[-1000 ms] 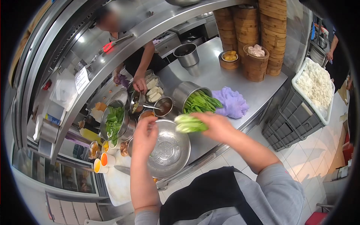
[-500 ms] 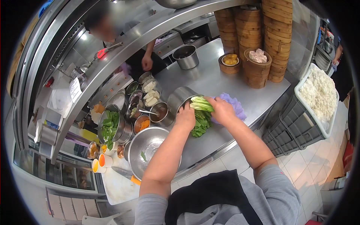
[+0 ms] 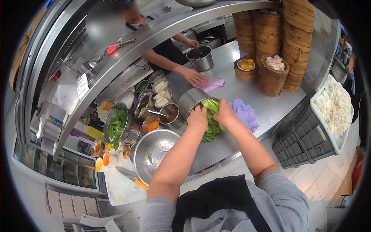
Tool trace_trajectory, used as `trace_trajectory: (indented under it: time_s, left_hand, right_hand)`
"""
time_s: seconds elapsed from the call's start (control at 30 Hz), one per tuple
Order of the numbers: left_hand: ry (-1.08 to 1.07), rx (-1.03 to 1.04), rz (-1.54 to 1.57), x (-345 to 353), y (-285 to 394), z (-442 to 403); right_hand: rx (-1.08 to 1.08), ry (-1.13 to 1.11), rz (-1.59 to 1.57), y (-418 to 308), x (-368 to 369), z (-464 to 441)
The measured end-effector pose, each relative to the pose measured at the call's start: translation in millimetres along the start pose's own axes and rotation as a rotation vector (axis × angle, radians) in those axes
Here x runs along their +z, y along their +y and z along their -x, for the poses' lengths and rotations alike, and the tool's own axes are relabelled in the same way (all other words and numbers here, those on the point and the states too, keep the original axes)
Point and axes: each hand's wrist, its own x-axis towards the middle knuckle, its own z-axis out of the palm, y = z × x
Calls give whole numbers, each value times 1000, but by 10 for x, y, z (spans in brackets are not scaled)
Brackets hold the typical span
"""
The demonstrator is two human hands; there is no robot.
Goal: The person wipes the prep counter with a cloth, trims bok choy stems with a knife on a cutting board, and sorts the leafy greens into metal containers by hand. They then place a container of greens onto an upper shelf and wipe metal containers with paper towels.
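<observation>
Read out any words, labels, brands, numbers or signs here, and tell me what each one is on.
No text can be read with certainty.
White paper sheet at the curved metal shelf edge: rows of small dark marks, too small to read.
Blue and yellow item at the far left: too small and blurred to tell any lettering.

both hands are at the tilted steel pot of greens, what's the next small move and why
Probably ease the bright green leafy vegetables further into the round stainless steel pot: the left hand and right hand are already at its mouth, the pot tips toward them, and leaves hang out past its rim.
</observation>
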Motion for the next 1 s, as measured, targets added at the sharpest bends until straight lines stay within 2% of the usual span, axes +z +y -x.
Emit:
trace_trajectory:
  time_s: [0.07,0.13,0.17,0.27,0.37,0.43,0.47,0.53,0.57,0.63,0.67,0.73,0.77,0.8,0.87,0.93,1.0]
  left_hand:
    - [51,-12,-6,108,-4,-79]
    - [50,-37,8,98,-7,-102]
    - [49,-31,4,96,-16,-101]
    - [-36,-23,9,27,-26,-18]
    - [-9,26,9,195,-67,29]
    - [128,69,-19,271,-95,55]
    - [130,72,-23,288,-118,29]
    - [15,73,-20,156,-115,52]
    - [6,80,-23,63,-89,72]
    - [-37,-30,225,-335,52,186]
    - [-39,-25,223,-284,74,146]
    - [202,47,467,-18,107,-51]
    - [457,108,410,288,77,-236]
    - [456,113,407,198,106,-275]
    - [68,-127,497,-137,167,-315]
    - [20,-145,527,-196,135,-343]
    - [-12,-258,493,-91,120,-489]
  right_hand:
    - [10,-5,-100,4,79,-47]
    - [-94,234,-320,-5,131,-16]
    - [-88,239,-323,8,135,-3]
    - [-122,207,-267,7,165,15]
    - [-196,213,-143,9,307,-27]
    - [-255,202,26,-5,390,-44]
    - [-253,205,24,7,419,-35]
    - [-385,276,96,-13,402,54]
    - [-373,276,93,-10,379,73]
    - [-366,151,120,3,331,88]
    - [-361,153,119,8,340,88]
    - [-347,145,211,35,393,57]
    - [-343,149,208,74,418,47]
    - [-301,106,215,133,444,37]
    - [-254,64,221,190,439,67]
    - [-293,79,225,139,387,119]
    - [-298,60,218,129,376,127]
